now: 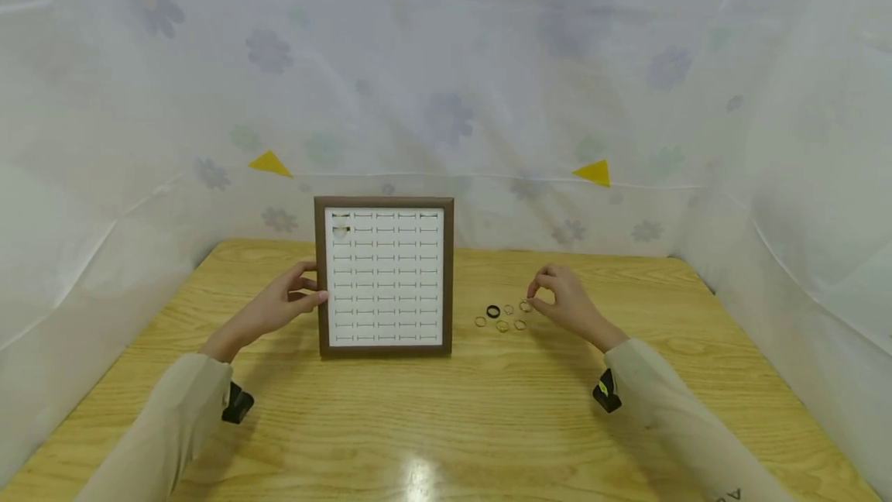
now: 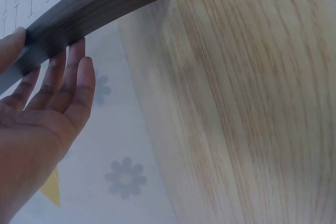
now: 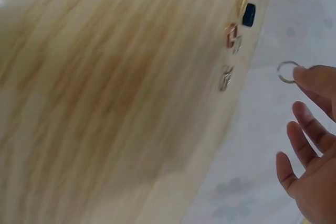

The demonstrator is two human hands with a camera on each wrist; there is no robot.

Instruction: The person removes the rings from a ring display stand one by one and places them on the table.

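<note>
A brown-framed ring display board (image 1: 384, 275) stands on the wooden worktop (image 1: 446, 424), its white face slotted in 5 columns. The left hand (image 1: 282, 305) is laid against the board's left edge; in the left wrist view the fingers (image 2: 62, 80) are seen straight behind the frame while the thumb rests on its front, so the board is steadied rather than clenched.

The right hand (image 1: 564, 300) is raised just above the worktop to the right of the board, and a thin silver ring (image 3: 287, 72) is pinched at its fingertips, the remaining fingers spread loosely below. That ring is held clear of the worktop, just beside the loose group and well apart from the board.

Progress is judged to be early. Only the top-left corner of the board looks occupied: 1 or perhaps 2 rings (image 1: 341, 225) appear to be seated there, though the detail is too small for a firm count. Every other slot is seen bare, so nearly the whole board is left to fill.

On the worktop, 5 loose rings (image 1: 503, 317) can be counted in the head view: 1 black band (image 1: 493, 311) and 4 thin metal ones in gold, rose and silver tones. With the pinched ring, 6 are counted off the board. 1 board and 2 hands complete the tally.
</note>
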